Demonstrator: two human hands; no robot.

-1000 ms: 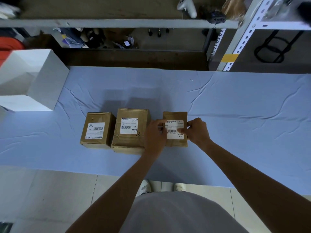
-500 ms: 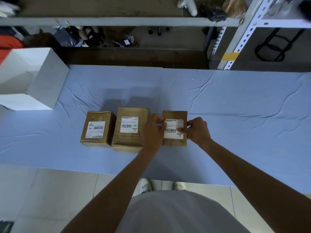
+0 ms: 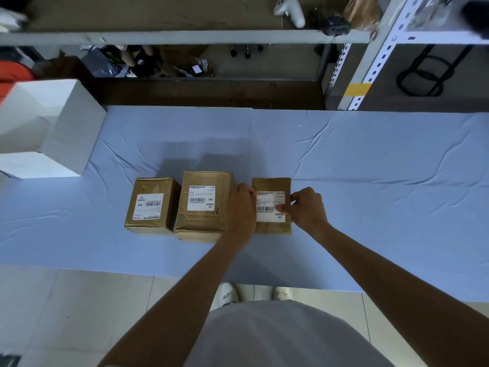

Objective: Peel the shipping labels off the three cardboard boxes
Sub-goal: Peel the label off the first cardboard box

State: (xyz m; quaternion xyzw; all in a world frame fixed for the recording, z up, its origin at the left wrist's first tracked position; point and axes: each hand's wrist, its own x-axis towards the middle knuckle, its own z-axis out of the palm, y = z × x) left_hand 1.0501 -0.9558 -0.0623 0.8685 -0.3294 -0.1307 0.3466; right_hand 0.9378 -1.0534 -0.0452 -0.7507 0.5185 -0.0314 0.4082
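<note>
Three brown cardboard boxes stand in a row on the blue cloth: a left box (image 3: 152, 205), a taller middle box (image 3: 203, 203) and a right box (image 3: 271, 185). Each carries a white shipping label: left label (image 3: 149, 203), middle label (image 3: 201, 198), right label (image 3: 270, 206). My left hand (image 3: 240, 207) grips the right box's left side, with its fingertips at the label's upper left corner. My right hand (image 3: 307, 207) holds the box's right side, its thumb pressing on the label near the barcode.
A white open box (image 3: 50, 128) sits at the table's left end. Behind the blue-covered table (image 3: 370, 181) stands metal shelving (image 3: 370, 56) with clutter. The near table edge runs just above my shoes (image 3: 254, 295) on the tiled floor.
My left hand has slid up along the right box's left edge to the label's upper left corner. My right hand stays on the box's right side. The boxes have not moved.
</note>
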